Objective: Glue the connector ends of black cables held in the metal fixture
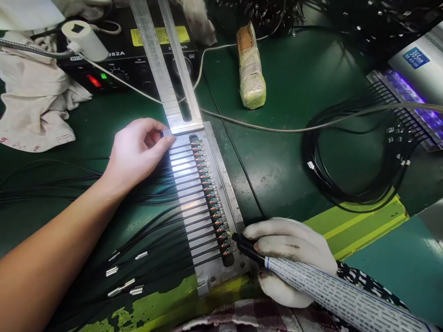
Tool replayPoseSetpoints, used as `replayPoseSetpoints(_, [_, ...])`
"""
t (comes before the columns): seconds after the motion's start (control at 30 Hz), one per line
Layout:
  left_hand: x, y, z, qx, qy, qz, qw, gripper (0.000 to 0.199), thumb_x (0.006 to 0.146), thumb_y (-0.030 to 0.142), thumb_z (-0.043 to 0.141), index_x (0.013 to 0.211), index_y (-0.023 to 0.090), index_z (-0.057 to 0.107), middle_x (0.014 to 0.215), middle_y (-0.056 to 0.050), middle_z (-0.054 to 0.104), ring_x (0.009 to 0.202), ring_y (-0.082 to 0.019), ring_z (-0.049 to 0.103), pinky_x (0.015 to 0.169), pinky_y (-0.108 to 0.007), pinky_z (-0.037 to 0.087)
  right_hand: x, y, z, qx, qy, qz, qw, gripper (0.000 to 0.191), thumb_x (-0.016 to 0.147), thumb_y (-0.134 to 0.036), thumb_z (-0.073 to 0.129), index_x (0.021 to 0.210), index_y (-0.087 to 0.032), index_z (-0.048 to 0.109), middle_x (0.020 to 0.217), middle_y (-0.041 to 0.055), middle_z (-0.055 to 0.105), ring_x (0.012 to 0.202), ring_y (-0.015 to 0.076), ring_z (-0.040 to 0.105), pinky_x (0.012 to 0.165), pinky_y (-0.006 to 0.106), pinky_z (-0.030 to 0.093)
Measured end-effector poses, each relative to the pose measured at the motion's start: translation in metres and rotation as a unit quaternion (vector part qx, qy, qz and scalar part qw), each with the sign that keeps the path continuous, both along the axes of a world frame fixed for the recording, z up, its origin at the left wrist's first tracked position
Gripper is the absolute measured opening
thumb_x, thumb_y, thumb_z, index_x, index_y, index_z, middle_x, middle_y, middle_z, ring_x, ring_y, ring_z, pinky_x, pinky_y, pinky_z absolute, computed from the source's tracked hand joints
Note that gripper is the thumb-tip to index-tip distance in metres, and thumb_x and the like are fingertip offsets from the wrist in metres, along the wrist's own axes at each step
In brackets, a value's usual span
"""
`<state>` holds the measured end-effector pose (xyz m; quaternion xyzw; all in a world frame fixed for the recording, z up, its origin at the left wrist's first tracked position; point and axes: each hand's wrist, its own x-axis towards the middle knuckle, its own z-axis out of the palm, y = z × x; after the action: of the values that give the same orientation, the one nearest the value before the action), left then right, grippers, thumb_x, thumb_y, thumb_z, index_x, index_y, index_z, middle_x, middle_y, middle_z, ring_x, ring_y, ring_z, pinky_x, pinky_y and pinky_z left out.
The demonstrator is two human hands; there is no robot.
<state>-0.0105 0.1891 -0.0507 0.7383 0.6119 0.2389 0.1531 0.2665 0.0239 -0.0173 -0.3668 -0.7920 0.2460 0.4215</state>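
My bare left hand (138, 150) pinches the upper left corner of a metal fixture (221, 177), thumb on top and fingers curled. Several black cables (180, 207) lie side by side across the fixture, their stripped ends with small orange and green wires and metal connectors in a row over a dark slot. In a white glove with bare fingertips, my right hand (294, 258) grips a white printed tube (318, 281) with a black nozzle. The nozzle's pale tip is at the connectors near the slot's lower end. A slotted metal bar (164, 69) meets the fixture's top edge.
Behind stands a black control box (138, 69) with red and green lights. A wrapped block (252, 76) lies at the upper middle. Coiled black cables (311, 161) and a lamp unit (420, 60) with violet light are at right. White cloth (38, 101) lies at left.
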Motion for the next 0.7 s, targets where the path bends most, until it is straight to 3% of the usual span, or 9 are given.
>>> replayPoseSetpoints(0.37, [0.0014,-0.0015,0.0029,-0.012,0.0,0.005,1.0,0.025,0.081,0.038,0.061,0.094,0.018,0.066,0.073,0.003,0.055,0.06,-0.009,0.045,0.061,-0.022,0.036,-0.0042,0.0037,-0.0033,-0.003,0.03,-0.013,0.999,0.015,0.075,-0.015,0.059,0.09,-0.016,0.062,0.076,0.004,0.073,0.08,0.0204,0.075,0.067,0.028,0.063])
replayPoseSetpoints(0.7, [0.0015,-0.0016,0.0029,-0.01,0.004,0.0,1.0,0.024,0.082,0.038,0.061,0.093,0.017,0.066,0.073,0.003,0.056,0.062,-0.01,0.047,0.06,-0.023,0.036,-0.0022,-0.0011,-0.0069,-0.013,0.048,-0.008,0.999,0.021,0.07,-0.013,0.061,0.092,-0.014,0.064,0.08,0.005,0.073,0.085,0.0196,0.074,0.072,0.027,0.062])
